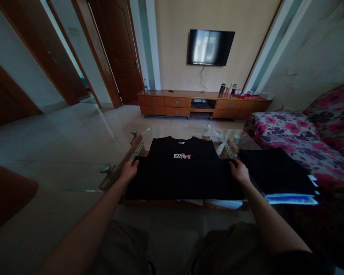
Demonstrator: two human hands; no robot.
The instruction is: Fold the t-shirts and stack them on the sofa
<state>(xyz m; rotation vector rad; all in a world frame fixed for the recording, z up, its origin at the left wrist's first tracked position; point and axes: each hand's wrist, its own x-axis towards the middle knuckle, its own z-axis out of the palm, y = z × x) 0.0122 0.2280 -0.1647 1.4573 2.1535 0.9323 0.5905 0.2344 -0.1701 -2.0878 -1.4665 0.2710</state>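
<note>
A black T-shirt (183, 177) lies on the glass coffee table, its neckline at the far side and a small white and pink print on the chest. Its lower part is doubled up over the body, forming a wide band below the print. My left hand (129, 169) pinches the left end of the band's upper edge. At the opposite end, my right hand (239, 171) grips the same edge between thumb and fingers. The fingertips of both hands are partly hidden by the cloth.
To the right, dark folded clothes (278, 170) are stacked beside several blue and white packets (292, 199). A flowered sofa (286, 126) stands behind them. The glass table (157, 133) has metal corner fittings. Beyond it is a low wooden cabinet (176, 102) under a wall television (210, 47).
</note>
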